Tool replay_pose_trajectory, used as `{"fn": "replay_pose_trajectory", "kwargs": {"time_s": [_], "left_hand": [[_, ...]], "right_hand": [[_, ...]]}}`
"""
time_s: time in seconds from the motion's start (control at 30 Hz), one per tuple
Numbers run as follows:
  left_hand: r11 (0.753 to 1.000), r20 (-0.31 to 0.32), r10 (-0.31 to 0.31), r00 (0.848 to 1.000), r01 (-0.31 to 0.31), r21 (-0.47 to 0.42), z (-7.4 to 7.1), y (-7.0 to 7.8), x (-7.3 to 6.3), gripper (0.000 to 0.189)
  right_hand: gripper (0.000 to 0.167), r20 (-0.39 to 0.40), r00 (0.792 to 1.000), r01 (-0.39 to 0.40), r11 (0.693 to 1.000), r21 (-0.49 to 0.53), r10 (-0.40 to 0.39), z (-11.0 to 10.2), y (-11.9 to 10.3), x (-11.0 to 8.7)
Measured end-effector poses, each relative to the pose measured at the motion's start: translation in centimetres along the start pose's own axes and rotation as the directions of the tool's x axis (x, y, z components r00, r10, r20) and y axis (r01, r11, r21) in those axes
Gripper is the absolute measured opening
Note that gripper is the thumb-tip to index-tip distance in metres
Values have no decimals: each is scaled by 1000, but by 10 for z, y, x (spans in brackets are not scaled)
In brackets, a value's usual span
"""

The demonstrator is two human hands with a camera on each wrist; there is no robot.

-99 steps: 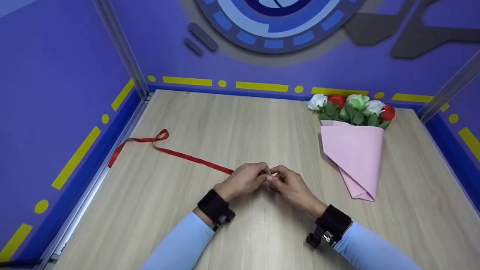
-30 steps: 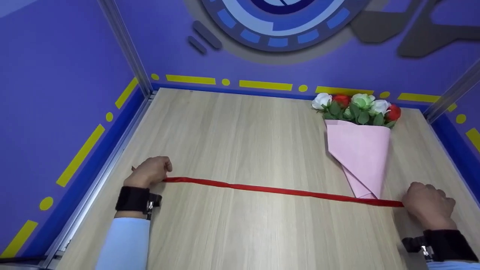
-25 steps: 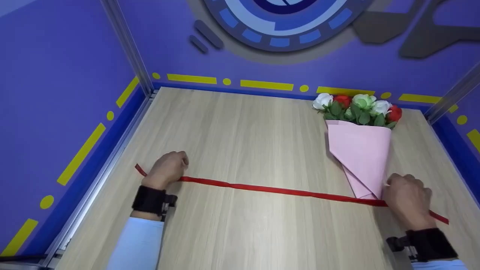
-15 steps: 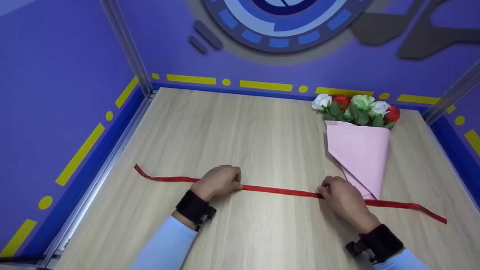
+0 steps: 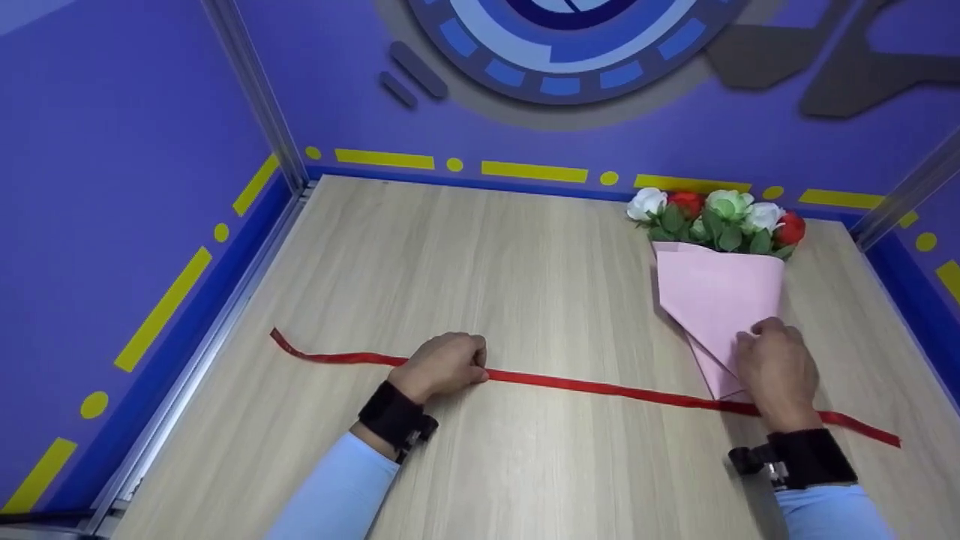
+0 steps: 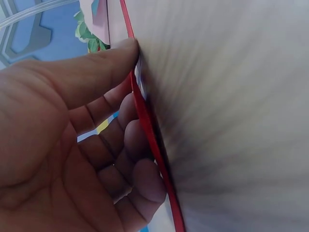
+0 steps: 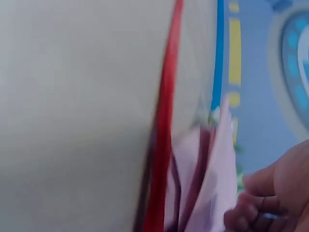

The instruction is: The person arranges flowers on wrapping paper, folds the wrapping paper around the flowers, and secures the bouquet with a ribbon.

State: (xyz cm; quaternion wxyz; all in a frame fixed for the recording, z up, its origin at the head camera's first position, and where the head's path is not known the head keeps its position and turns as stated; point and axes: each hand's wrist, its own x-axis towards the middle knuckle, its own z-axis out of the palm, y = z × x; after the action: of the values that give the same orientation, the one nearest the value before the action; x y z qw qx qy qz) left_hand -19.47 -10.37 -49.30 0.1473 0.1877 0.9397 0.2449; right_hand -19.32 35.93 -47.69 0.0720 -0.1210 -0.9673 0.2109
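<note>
A long red ribbon (image 5: pixel 600 388) lies stretched across the table. My left hand (image 5: pixel 444 364) pinches it left of centre; in the left wrist view the thumb and fingertips meet at the ribbon (image 6: pixel 147 121). On the right lies a bouquet of white, red and green flowers wrapped in pink paper (image 5: pixel 709 300). My right hand (image 5: pixel 780 371) is over the lower right part of the wrapping, fingers loosely bent. In the right wrist view, the right hand (image 7: pixel 270 198) is beside the pink paper (image 7: pixel 217 179), holding nothing visible.
The wooden table (image 5: pixel 465 262) is bounded by purple-blue panels at the back and sides. The ribbon's left end curls near the table's left edge, and its right end runs past the right wrist. Metal posts (image 5: pixel 255 90) stand at the corners.
The hands pulled the ribbon out straight, then moved inward along it. Most recently my right hand left the ribbon and moved right to the bouquet; my left hand stayed on the ribbon.
</note>
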Motion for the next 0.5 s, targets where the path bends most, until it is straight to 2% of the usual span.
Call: {"fn": "replay_pose_trajectory", "kwargs": {"time_s": [0.07,0.13,0.2,0.3,0.37,0.43,0.5], "left_hand": [[1000,6,-5,1000,5,-3,-1,0,1,14],[1000,8,-9,1000,9,-4,-1,1,1,14],[1000,11,-15,1000,15,-4,-1,1,1,13],[1000,12,-18,1000,19,-7,-2,1,1,13],[1000,13,-17,1000,17,-11,-2,0,2,13],[1000,12,-15,1000,15,-14,-1,0,2,13],[1000,10,-16,1000,16,-14,-1,0,2,12]], "right_hand": [[57,85,990,-109,994,8,108,-10,16,9],[73,185,965,-189,982,9,184,-17,27,15],[84,281,930,-248,969,11,235,-19,32,21],[98,371,890,-288,958,10,263,-17,32,26],[104,407,871,-301,954,1,274,-14,31,29],[112,420,866,-291,957,-20,272,-13,29,32],[113,438,858,-283,959,-34,269,-13,28,36]]}}
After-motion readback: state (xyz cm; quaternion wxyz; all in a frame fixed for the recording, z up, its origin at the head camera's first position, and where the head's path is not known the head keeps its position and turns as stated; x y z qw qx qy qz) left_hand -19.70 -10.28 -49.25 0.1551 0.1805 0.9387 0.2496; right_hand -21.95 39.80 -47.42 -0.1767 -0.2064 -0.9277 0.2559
